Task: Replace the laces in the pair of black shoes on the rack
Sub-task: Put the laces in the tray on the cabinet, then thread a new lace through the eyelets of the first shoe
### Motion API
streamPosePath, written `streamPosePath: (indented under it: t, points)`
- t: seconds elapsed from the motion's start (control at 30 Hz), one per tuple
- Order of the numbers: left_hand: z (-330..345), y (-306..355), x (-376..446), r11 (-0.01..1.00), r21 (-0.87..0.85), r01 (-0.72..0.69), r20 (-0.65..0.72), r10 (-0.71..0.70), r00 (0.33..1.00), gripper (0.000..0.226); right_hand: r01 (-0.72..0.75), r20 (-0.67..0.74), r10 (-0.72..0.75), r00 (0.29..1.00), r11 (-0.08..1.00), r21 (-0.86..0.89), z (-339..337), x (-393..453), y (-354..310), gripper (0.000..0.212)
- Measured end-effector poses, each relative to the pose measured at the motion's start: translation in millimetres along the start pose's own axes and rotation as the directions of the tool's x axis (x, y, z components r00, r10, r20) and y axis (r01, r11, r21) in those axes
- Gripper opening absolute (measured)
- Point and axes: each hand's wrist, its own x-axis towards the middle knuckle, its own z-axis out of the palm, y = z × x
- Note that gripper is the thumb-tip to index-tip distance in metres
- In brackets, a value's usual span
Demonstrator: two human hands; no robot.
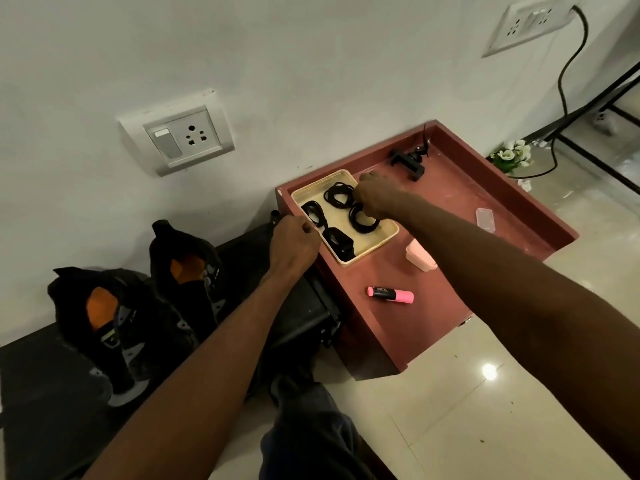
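Clearly you have set things up so that shoes and laces sit side by side. Furthest left, the two black shoes (138,306) stand on the dark rack (41,393) against the wall, their orange insoles showing and their tongues up; their eyelet rows look bare from here, though the dim light keeps me from being sure. That would suit shoes waiting for new laces.

Next, your left hand (292,242) rests at the near-left edge of the cream tray (388,233), fingers curled over its rim, probably to steady the tray while the other hand works. Whether it pinches the rim or merely presses on it, I cannot tell.

Inside the tray lie several coiled black laces (337,195), each bundled into a loop so that they stay apart and untangled. Your right hand (375,199) reaches in from the right, its fingers bent down onto the coil nearest the right rim (363,221) and seemingly pinching it, most likely to lift it out for the first shoe.

The tray sits on the reddish-brown bench (485,202) just right of the rack, so the reach between them is short. Also on the bench are a pink highlighter (391,295), a pale pink container (420,255), a small clear block (485,219) and a black clamp-like gadget (408,161) near the back.
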Motion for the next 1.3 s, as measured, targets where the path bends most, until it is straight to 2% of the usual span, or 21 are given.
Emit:
streamPosePath:
  t: [0.13,0.2,0.27,0.37,0.53,0.67,0.93,1.2,1.3]
  points:
    - [0.6,-1.3,-3.0,1.000,-0.020,0.002,-0.041,-0.003,0.999,0.012,0.026,-0.112,-0.015,0.994,0.995,0.095,8.4,-9.1,-20.7,0.038]
    - [-0.4,-2.8,-6.3,0.999,-0.043,0.012,-0.060,-0.014,0.998,0.010,-0.012,-0.183,0.048,0.982,0.981,0.193,14.3,-13.3,-19.8,0.030]
    - [-1.9,-3.0,-11.7,0.998,-0.053,0.017,-0.081,-0.022,0.996,0.010,-0.024,-0.168,0.088,0.982,0.936,0.351,13.7,-18.7,-30.4,0.018]
    - [-1.7,-3.0,-20.6,0.999,-0.044,0.024,-0.093,-0.028,0.995,0.011,-0.035,-0.075,0.084,0.994,0.863,0.503,12.4,-27.8,-41.8,0.013]
    - [2.2,-0.1,-33.6,0.998,-0.052,0.031,-0.101,-0.036,0.994,0.009,-0.044,-0.001,0.050,0.999,0.879,0.474,22.7,-41.1,-60.7,0.028]
    - [0.3,-1.1,-38.8,0.999,-0.033,0.006,-0.090,-0.009,0.996,0.009,-0.028,0.057,0.003,0.998,0.897,0.441,26.8,-43.5,-63.8,0.025]
    - [-4.9,-3.7,-43.0,1.000,0.021,0.006,-0.129,-0.003,0.992,0.010,-0.019,0.017,0.014,1.000,0.920,0.392,33.1,-45.3,-81.0,0.022]
    - [-27.8,2.3,-54.6,1.000,0.004,0.023,-0.157,-0.023,0.987,0.009,-0.174,-0.011,0.217,0.976,0.812,0.556,10.2,-57.0,-73.5,0.012]
    - [-48.7,13.7,-65.2,0.999,-0.032,0.044,-0.179,-0.049,0.983,0.013,-0.177,0.039,0.196,0.980,0.756,0.630,-33.9,-69.0,-72.2,0.020]
